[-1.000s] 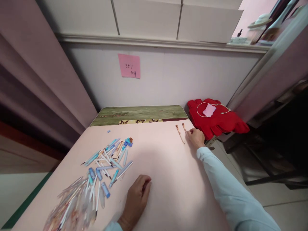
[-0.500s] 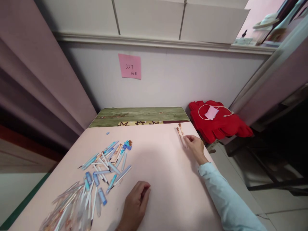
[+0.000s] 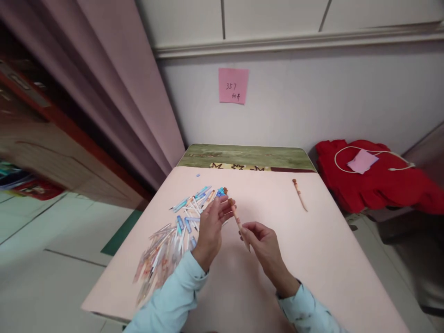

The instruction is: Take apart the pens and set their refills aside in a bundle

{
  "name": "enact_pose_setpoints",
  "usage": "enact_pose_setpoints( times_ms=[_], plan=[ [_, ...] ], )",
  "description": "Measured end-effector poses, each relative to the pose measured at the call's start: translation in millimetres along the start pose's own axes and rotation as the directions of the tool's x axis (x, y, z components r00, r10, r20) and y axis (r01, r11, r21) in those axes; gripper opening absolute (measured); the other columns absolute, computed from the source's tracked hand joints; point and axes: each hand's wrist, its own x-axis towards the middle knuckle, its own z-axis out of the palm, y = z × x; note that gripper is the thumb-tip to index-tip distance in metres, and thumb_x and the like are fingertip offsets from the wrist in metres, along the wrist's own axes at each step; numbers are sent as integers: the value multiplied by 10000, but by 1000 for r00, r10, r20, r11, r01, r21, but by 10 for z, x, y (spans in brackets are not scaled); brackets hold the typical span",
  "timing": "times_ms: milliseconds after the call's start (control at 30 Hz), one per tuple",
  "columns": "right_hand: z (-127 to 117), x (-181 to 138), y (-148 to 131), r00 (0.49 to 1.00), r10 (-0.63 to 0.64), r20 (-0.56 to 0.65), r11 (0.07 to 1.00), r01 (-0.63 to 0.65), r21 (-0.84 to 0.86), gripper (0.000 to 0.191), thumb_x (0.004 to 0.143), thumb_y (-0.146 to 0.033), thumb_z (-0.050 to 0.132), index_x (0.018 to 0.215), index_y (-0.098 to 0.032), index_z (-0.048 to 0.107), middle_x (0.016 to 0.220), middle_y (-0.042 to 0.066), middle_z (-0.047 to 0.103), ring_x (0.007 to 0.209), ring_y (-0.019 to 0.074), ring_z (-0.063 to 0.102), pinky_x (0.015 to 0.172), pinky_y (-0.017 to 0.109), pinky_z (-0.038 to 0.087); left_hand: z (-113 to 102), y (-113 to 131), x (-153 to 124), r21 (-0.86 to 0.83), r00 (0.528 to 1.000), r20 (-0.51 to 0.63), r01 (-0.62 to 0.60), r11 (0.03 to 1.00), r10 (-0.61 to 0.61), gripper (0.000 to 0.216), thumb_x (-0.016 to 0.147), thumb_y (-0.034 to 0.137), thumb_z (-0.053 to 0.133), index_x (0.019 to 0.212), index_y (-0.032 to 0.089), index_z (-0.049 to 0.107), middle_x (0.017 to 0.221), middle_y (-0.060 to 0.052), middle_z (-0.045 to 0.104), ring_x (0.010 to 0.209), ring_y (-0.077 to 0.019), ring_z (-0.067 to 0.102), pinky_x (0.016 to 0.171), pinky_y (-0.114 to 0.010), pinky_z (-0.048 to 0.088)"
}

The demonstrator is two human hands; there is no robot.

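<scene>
Over the middle of the table, my right hand (image 3: 260, 240) pinches the lower part of a peach-coloured pen (image 3: 237, 216) with a brown figure on its top end. The pen slants, dark tip towards me. My left hand (image 3: 212, 224) is beside its top, fingers stretched out behind the brown figure; whether they touch it I cannot tell. A similar pen (image 3: 300, 196) with a brown top lies alone on the right of the table. Left of my hands lie loose pen parts (image 3: 187, 208): blue and peach barrels, caps and white refills. Blue and brown toppers (image 3: 222, 191) lie just beyond my left hand.
Clear slender parts (image 3: 159, 259) are heaped at the table's near left. A small blue piece (image 3: 198, 175) lies near the far edge of the pink tabletop (image 3: 333, 259). Red cloth (image 3: 381, 185) with a white cord and pink note is off to the right.
My right hand has moved from the table's right side to the middle with one pen, while another lies there. My left hand has risen and opened beside the pen. The view has turned left.
</scene>
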Motion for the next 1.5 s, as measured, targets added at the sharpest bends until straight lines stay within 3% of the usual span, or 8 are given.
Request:
enact_pose_setpoints(
  times_ms=[200,467,733,900,1100,1233,1367,1500],
  plan=[
    [287,17,69,999,-23,28,1000,22,4,315,710,-478,786,791,-185,701,699,17,657,633,148,575,627,281,477,-248,120,58,-16,1000,-11,17,1000,-17,298,724,363,779,860,121,671,833,-79,726,715,-161,677,742,-323,551],
    [524,19,-9,997,50,65,998,-53,35,369,647,-497,828,810,-192,699,691,20,652,605,150,564,555,271,462,-470,240,201,-111,999,22,29,993,-27,282,756,349,759,891,113,680,851,-86,732,745,-174,699,762,-332,558],
    [603,-8,-2,993,86,75,995,-89,37,375,679,-512,810,820,-182,701,723,23,658,621,140,562,645,297,492,-542,322,221,-180,997,27,73,981,-69,286,767,336,753,924,110,677,857,-93,739,755,-186,708,779,-346,566],
    [582,-60,21,992,99,84,995,-101,20,376,719,-532,777,839,-182,709,749,36,669,664,151,579,660,294,492,-623,272,252,-232,994,-28,96,968,-105,213,830,310,683,928,123,657,872,-94,743,786,-175,718,827,-343,567],
    [588,-52,67,996,-38,78,999,36,26,330,798,-519,707,903,-206,701,836,38,690,804,187,621,779,324,501,-647,292,202,-228,993,0,113,967,-116,209,795,286,718,921,135,646,899,-88,735,813,-171,711,837,-337,569],
    [597,-34,70,990,-141,20,990,140,32,258,833,-465,683,937,-229,681,937,35,701,928,206,627,874,340,486,-655,255,56,-132,992,54,121,984,-114,267,762,317,742,947,147,653,941,-82,721,750,-150,687,767,-311,560],
    [558,-45,34,988,-154,30,986,152,62,231,861,-441,661,959,-232,673,993,41,706,972,208,628,915,354,477,-719,-8,-163,163,992,63,99,982,-111,247,764,336,717,936,163,677,814,-33,685,633,-112,605,646,-268,514],
    [503,-70,-2,991,-133,-4,988,133,78,244,843,-438,687,948,-218,669,957,43,704,963,203,630,928,360,476,-767,-301,-357,533,979,204,-98,841,-16,135,798,273,639,876,177,693,787,-33,674,667,-148,594,628,-282,476]
  ],
)
